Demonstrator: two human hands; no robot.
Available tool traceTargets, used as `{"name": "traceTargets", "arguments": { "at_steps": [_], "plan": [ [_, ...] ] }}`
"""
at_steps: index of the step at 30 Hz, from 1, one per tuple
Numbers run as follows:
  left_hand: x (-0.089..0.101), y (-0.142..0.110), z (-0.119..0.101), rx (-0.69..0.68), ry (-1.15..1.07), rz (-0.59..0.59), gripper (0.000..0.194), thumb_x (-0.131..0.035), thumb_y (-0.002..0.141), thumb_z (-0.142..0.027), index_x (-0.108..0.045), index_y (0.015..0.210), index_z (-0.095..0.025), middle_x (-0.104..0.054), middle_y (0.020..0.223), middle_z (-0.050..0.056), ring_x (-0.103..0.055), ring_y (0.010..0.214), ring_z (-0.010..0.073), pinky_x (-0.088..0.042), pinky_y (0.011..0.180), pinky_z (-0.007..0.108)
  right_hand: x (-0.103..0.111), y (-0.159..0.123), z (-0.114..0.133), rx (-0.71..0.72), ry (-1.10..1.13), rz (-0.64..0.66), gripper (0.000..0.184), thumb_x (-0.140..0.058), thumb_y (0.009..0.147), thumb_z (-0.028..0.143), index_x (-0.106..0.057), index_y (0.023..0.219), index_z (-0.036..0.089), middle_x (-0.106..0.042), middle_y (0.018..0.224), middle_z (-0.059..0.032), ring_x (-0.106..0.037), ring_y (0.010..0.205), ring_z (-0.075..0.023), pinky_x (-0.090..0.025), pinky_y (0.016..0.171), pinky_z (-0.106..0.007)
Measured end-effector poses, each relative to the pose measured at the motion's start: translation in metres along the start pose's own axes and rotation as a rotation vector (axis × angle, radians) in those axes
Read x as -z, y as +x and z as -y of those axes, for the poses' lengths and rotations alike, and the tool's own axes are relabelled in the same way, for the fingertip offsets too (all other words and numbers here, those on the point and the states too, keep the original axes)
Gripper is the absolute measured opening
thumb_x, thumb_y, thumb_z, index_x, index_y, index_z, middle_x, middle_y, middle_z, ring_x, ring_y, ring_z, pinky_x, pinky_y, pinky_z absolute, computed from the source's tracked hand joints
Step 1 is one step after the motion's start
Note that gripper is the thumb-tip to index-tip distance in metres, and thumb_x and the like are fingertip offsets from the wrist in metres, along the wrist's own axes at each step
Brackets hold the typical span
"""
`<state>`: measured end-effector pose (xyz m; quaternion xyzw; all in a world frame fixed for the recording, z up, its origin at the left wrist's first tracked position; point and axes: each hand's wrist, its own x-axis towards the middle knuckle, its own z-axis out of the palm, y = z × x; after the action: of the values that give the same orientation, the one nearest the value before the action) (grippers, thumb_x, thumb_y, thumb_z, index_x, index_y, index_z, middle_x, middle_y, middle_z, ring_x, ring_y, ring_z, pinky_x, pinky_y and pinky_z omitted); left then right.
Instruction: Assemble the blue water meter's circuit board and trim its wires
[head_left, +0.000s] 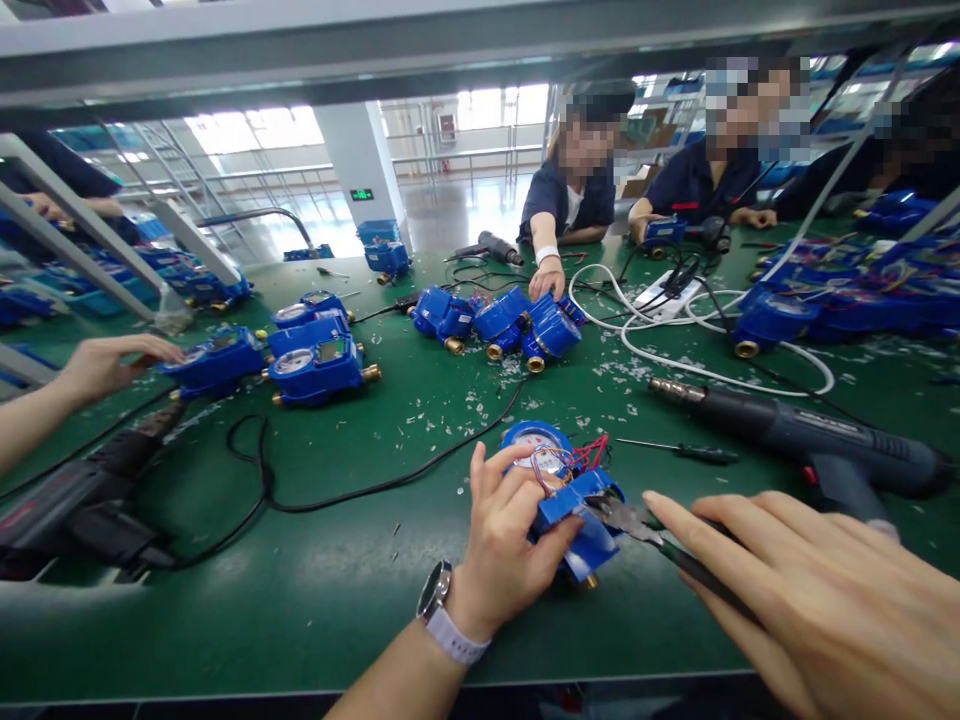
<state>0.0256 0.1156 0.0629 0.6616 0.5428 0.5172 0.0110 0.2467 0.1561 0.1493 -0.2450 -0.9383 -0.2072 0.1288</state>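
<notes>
My left hand (510,525), with a watch at the wrist, is closed around a blue water meter (534,436) on the green table. Red and other thin wires (592,452) stick out of the meter's open body. In my right hand (802,580) is a pair of pliers (634,522) with dark handles. The plier jaws reach the edge of the meter's blue housing, close to my left thumb; whether they grip it I cannot tell. A brass fitting (591,580) shows under the housing.
A heat gun (795,430) and a screwdriver (679,452) lie to the right, another heat gun (90,500) to the left. Several blue meters (315,365) stand beyond, among plastic scraps and cables. Another person's hand (120,365) touches a meter at left; a co-worker's hand (547,278) reaches in opposite.
</notes>
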Motion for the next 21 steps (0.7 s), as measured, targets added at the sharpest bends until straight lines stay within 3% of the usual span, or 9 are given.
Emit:
{"name": "traceTargets", "arguments": {
  "at_steps": [4,9,16,21],
  "plan": [
    [0.000,0.000,0.000,0.003,0.020,0.003,0.009,-0.065,0.089,-0.027,-0.061,0.095,-0.021,-0.069,0.095,0.002,-0.054,0.120,0.0248,-0.015,0.119,0.049,0.001,0.001,0.000,0.046,-0.043,-0.025,0.049,-0.042,0.078,0.005,-0.053,0.124,0.016,-0.057,0.083,-0.0042,-0.056,0.070,-0.0235,-0.033,0.065,-0.037],
    [-0.001,0.000,-0.001,0.005,0.028,-0.004,0.010,-0.066,0.089,-0.028,-0.060,0.095,-0.021,-0.070,0.094,0.002,-0.055,0.120,0.0255,-0.016,0.118,0.052,0.007,0.009,0.003,0.071,-0.079,-0.061,0.041,-0.038,0.082,0.005,-0.053,0.119,0.014,-0.055,0.076,-0.0036,-0.057,0.062,-0.0216,-0.036,0.058,-0.035],
    [-0.002,-0.003,0.001,0.020,0.049,-0.015,0.009,-0.065,0.089,-0.028,-0.061,0.093,-0.021,-0.072,0.093,0.002,-0.057,0.118,0.0260,-0.017,0.117,0.054,0.007,0.013,0.005,0.025,-0.088,-0.076,0.040,-0.040,0.084,0.009,-0.053,0.121,0.013,-0.058,0.090,-0.0065,-0.058,0.076,-0.0242,-0.036,0.070,-0.038],
    [-0.002,-0.001,-0.004,-0.003,0.085,-0.031,0.009,-0.065,0.089,-0.028,-0.060,0.089,-0.021,-0.071,0.086,0.002,-0.059,0.117,0.0265,-0.015,0.118,0.057,0.008,0.010,0.007,0.030,-0.117,-0.030,0.041,-0.043,0.081,0.010,-0.053,0.121,0.013,-0.055,0.088,-0.0068,-0.055,0.074,-0.0262,-0.035,0.067,-0.040]
  ]
}}
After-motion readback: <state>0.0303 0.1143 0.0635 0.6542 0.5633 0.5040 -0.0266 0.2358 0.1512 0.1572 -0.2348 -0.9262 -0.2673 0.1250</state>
